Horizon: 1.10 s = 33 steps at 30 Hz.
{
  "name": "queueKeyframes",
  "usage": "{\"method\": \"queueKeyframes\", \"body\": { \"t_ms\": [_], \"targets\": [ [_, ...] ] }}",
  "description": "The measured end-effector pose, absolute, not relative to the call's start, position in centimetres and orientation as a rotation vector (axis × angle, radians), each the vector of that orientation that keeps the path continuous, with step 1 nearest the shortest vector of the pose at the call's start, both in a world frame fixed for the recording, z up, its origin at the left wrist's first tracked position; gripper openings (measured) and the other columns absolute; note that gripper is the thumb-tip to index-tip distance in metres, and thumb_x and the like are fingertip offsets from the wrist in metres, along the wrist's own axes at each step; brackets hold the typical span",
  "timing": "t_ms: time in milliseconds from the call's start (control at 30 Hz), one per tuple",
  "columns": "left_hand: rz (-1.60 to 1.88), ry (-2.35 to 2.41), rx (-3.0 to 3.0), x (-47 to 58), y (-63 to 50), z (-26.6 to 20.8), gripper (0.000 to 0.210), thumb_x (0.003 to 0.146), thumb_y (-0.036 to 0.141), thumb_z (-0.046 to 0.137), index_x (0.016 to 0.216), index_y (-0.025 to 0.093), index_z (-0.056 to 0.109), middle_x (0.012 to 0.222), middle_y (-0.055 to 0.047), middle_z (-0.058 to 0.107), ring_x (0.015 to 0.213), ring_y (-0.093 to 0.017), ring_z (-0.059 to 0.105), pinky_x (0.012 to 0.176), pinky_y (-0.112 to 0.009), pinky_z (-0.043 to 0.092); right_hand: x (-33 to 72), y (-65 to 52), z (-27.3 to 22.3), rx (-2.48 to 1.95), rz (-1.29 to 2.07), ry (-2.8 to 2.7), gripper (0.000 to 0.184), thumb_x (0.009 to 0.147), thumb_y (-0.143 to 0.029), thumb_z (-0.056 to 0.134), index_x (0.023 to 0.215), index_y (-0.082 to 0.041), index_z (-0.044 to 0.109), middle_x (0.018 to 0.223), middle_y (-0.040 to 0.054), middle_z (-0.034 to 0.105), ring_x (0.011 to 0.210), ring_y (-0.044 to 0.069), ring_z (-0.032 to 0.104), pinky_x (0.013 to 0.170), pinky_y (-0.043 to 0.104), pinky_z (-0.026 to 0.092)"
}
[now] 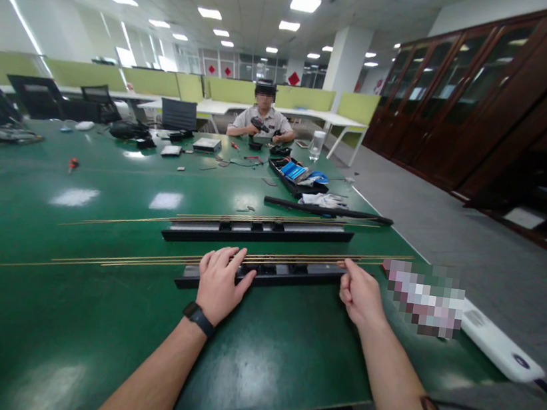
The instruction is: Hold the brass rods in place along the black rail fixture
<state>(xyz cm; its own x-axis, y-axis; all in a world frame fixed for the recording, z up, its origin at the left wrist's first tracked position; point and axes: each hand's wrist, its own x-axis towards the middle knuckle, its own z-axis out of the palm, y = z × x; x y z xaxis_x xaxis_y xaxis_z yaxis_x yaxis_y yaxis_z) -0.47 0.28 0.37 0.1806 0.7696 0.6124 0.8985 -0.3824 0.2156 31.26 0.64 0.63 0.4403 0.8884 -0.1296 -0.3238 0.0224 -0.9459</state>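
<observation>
Several long, thin brass-coloured rods point(145, 260) lie along and over the nearer black rail point(294, 276), sticking out past both its ends. My left hand point(219, 280), a dark watch on its wrist, rests with fingers spread across the rods and the rail's left part. At the right end of the rail, my right hand point(359, 290) is closed, its thumb and index finger pinched at a rod. How many rods that pinch takes in is hidden. Behind, a second black rail point(259, 235) lies roughly parallel, with more thin rods over it.
A white power strip point(498, 339) lies at the table's right edge beside a blurred patch. Farther back are a black bar point(328, 211), white gloves point(323, 200) and a black tray point(284, 178) of blue items. Across the green table point(101, 323) a person point(264, 122) holds a power drill.
</observation>
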Motion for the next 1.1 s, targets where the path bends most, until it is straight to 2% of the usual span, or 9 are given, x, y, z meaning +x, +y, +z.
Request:
{"method": "queueKeyframes", "body": {
  "t_ms": [1100],
  "targets": [
    [-0.998, -1.63, -2.242, -0.31, 0.2, 0.14, 0.04, 0.098, 0.041, 0.063, 0.136, 0.027, 0.066, 0.134, -0.012, 0.07, 0.128, -0.031, 0.062, 0.114, -0.053, 0.039, 31.26, 0.46, 0.48, -1.22, 1.053, -0.575, 0.041, 0.075, -0.053, 0.085, 0.087, -0.019, 0.064, 0.045, -0.0072, 0.049, 0.027, 0.005, 0.03, 0.03, 0.016, 0.017]
  ]
}}
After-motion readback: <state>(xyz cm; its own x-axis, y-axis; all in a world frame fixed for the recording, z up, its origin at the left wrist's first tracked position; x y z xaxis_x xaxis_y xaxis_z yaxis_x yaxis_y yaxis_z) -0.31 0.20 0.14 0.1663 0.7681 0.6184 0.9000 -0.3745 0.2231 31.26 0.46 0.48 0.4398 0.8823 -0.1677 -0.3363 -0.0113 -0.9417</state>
